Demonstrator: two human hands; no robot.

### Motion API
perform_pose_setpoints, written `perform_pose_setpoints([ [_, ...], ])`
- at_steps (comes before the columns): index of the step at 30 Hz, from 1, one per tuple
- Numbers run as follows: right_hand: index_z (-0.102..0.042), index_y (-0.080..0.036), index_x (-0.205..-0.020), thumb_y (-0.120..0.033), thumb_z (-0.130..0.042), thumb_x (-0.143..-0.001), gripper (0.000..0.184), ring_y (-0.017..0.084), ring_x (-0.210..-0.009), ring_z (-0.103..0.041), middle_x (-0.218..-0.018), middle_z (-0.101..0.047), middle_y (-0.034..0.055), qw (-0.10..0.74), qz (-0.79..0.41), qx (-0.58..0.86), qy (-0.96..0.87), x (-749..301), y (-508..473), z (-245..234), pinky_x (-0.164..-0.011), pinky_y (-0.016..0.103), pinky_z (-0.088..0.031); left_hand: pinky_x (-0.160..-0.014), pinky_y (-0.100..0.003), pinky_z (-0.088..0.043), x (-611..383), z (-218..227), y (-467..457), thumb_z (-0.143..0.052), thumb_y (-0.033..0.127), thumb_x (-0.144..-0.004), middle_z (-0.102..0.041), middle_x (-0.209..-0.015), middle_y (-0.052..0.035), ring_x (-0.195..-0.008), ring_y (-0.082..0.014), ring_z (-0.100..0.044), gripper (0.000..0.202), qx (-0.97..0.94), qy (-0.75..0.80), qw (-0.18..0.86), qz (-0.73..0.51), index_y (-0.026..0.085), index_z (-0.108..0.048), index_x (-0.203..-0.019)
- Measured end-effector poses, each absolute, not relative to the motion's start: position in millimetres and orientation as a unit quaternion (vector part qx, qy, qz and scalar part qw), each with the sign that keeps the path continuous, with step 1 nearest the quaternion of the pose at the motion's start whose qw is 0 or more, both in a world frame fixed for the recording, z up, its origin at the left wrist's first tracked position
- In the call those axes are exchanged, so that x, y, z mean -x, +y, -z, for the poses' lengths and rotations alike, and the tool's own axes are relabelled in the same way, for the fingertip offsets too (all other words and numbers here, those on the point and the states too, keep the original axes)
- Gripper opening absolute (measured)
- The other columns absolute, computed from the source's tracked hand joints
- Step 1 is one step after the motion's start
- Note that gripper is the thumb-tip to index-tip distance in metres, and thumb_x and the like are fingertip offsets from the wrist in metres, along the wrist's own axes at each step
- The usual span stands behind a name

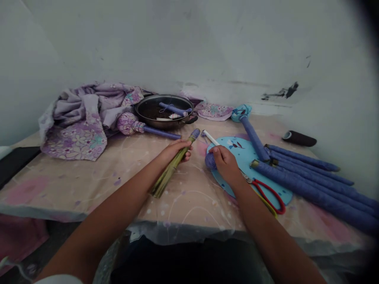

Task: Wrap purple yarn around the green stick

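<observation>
Hands closed (tightly): left (175,152) on stalk bundle (168,174), right (225,164) on blue wad (210,161)

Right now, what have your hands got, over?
Left hand: bundle of green stalks. Right hand: white stick, purple ball. Red-handled scissors nearby.

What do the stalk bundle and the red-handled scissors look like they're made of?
The stalk bundle looks like dried grass or palm, matte green-yellow, its separate fibres splaying at the end. The scissors seem to have glossy red plastic or plastic-coated handles, going by their smooth shine.
</observation>
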State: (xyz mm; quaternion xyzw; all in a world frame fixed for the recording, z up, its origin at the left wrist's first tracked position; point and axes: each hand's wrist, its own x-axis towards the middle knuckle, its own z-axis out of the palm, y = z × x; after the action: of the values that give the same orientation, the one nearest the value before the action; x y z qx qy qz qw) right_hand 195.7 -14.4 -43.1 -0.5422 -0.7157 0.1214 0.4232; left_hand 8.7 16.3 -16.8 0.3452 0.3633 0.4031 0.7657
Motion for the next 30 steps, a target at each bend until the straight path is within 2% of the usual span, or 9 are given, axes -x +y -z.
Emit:
perform_pose_setpoints([
  [5,-0.059,-0.019,-0.077,-0.032,-0.035,-0.085,0.028,0.019,-0.080,-0.055,-0.079,-0.062,0.0061,0.400,-0.100,0.536,-0.737,-198.2,-13.2,42.9,-0.076,0.032,-0.041,-0.041,-0.019,-0.041,-14.0,24.7,17.1,-0.035,0.024,-0.081,-0.053,-0.061,-0.0036,-0.049,-0.0099,-0.052,0.023,-0.270,0.340,0.825,-0.361,0.009,-0.054,-0.082],
  [9,-0.060,-0.018,-0.077,-0.032,-0.037,-0.085,0.028,0.019,-0.080,-0.056,-0.079,-0.062,0.0072,0.380,-0.086,0.542,-0.745,-199.8,-12.7,43.4,-0.075,0.032,-0.041,-0.042,-0.018,-0.040,-13.9,29.1,18.4,-0.033,0.018,-0.081,-0.052,-0.062,-0.0041,-0.048,-0.0086,-0.049,0.022,-0.258,0.299,0.860,-0.323,0.009,-0.052,-0.083],
  [14,-0.061,-0.018,-0.080,-0.031,-0.036,-0.084,0.028,0.021,-0.081,-0.055,-0.080,-0.062,0.0084,0.347,-0.052,0.542,-0.764,-199.2,-12.9,43.1,-0.076,0.034,-0.041,-0.036,-0.014,-0.032,-11.2,28.3,14.9,-0.043,0.037,-0.081,-0.047,-0.062,-0.0004,-0.046,-0.0071,-0.044,0.022,-0.326,0.238,0.864,-0.300,0.015,-0.046,-0.079],
  [15,-0.060,-0.018,-0.080,-0.030,-0.036,-0.084,0.027,0.021,-0.082,-0.055,-0.081,-0.062,0.0083,0.344,-0.048,0.541,-0.766,-198.8,-13.1,42.8,-0.076,0.035,-0.041,-0.036,-0.013,-0.031,-11.3,27.4,13.1,-0.049,0.036,-0.078,-0.046,-0.063,0.0004,-0.046,-0.0064,-0.044,0.020,-0.340,0.230,0.860,-0.304,0.016,-0.045,-0.079],
  [18,-0.060,-0.019,-0.079,-0.029,-0.037,-0.085,0.026,0.021,-0.083,-0.055,-0.081,-0.061,0.0081,0.343,-0.050,0.539,-0.768,-198.0,-14.0,41.5,-0.077,0.034,-0.041,-0.037,-0.010,-0.030,-12.4,24.6,8.4,-0.061,0.018,-0.069,-0.046,-0.065,0.0023,-0.048,-0.0039,-0.044,0.019,-0.360,0.238,0.841,-0.328,0.015,-0.046,-0.081],
  [20,-0.060,-0.019,-0.079,-0.030,-0.037,-0.085,0.026,0.021,-0.083,-0.054,-0.082,-0.061,0.0080,0.339,-0.054,0.541,-0.768,-197.9,-14.5,40.8,-0.076,0.034,-0.041,-0.038,-0.010,-0.031,-13.6,23.6,7.2,-0.058,0.013,-0.070,-0.045,-0.063,0.0026,-0.048,-0.0031,-0.044,0.017,-0.355,0.261,0.832,-0.338,0.013,-0.049,-0.084],
  [25,-0.060,-0.019,-0.080,-0.031,-0.036,-0.086,0.028,0.021,-0.083,-0.054,-0.082,-0.061,0.0083,0.336,-0.052,0.549,-0.764,-198.9,-14.8,41.0,-0.077,0.034,-0.041,-0.042,-0.013,-0.041,-15.5,27.1,9.9,-0.047,0.020,-0.080,-0.050,-0.062,0.0011,-0.049,-0.0048,-0.049,0.016,-0.345,0.311,0.818,-0.340,0.011,-0.055,-0.092],
  [30,-0.061,-0.019,-0.084,-0.031,-0.036,-0.085,0.027,0.022,-0.085,-0.054,-0.084,-0.062,0.0089,0.331,-0.030,0.559,-0.760,-197.9,-15.2,43.5,-0.078,0.035,-0.041,-0.047,-0.018,-0.046,-14.1,35.3,14.0,-0.040,0.028,-0.083,-0.056,-0.063,-0.0039,-0.049,-0.0080,-0.054,0.025,-0.336,0.300,0.840,-0.303,0.009,-0.055,-0.077],
])
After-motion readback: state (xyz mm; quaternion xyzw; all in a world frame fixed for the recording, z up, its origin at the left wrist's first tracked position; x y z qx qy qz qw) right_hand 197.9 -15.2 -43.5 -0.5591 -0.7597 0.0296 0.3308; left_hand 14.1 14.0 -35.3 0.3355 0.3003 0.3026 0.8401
